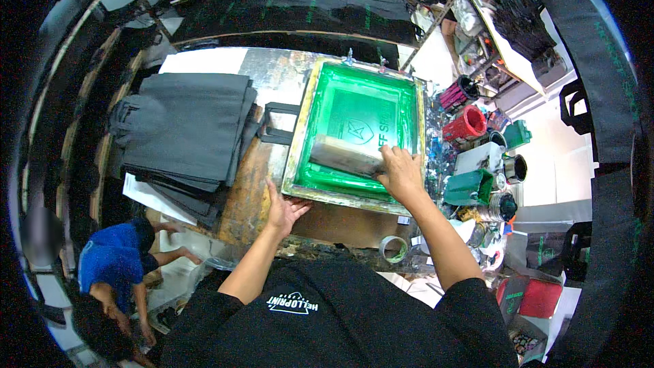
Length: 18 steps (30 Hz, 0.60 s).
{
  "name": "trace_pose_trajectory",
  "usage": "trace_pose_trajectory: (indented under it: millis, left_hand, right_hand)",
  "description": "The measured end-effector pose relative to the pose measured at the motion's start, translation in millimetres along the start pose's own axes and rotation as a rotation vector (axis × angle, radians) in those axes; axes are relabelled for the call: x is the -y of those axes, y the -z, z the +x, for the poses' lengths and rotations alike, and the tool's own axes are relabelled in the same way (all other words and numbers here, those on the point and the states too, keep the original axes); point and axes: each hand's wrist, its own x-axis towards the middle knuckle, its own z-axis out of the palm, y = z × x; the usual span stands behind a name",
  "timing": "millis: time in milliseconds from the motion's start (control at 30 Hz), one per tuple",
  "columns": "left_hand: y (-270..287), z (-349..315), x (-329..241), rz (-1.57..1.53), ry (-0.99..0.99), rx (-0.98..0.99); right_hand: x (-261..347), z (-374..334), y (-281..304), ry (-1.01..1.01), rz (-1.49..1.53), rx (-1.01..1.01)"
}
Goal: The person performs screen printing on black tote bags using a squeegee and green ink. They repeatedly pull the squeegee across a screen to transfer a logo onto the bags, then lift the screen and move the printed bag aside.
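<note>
A wooden-edged printing screen (300, 193) lies on the worktable, its mesh covered with green ink around a shield design. My right hand (402, 174) grips the right end of a wide wooden squeegee (344, 155), which rests across the lower part of the mesh. At the screen's near left corner is my left hand (285, 211), palm up and fingers spread, with the fingertips close to the frame's edge; whether they touch it I cannot tell. A dark bag handle (276, 123) sticks out from the screen's left side.
A stack of black fabric bags (187, 129) lies at left. Along the right stand a red container (465, 125), a green container (470, 186) and several cans. A tape roll (393, 249) sits at the near edge. Someone in a blue shirt (112, 255) crouches lower left. Racks with black bags (300, 13) stand behind.
</note>
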Motion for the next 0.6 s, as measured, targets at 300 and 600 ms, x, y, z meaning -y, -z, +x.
trace_pose_trajectory:
  millis: [300,600]
  left_hand:
    - [-7,1,-5,0.056,0.051,-0.060]
    - [-19,-5,-19,0.139,0.042,-0.066]
  right_hand:
    - [26,-38,-44,0.058,-0.065,0.024]
    - [-20,60,-75,0.020,-0.124,-0.150]
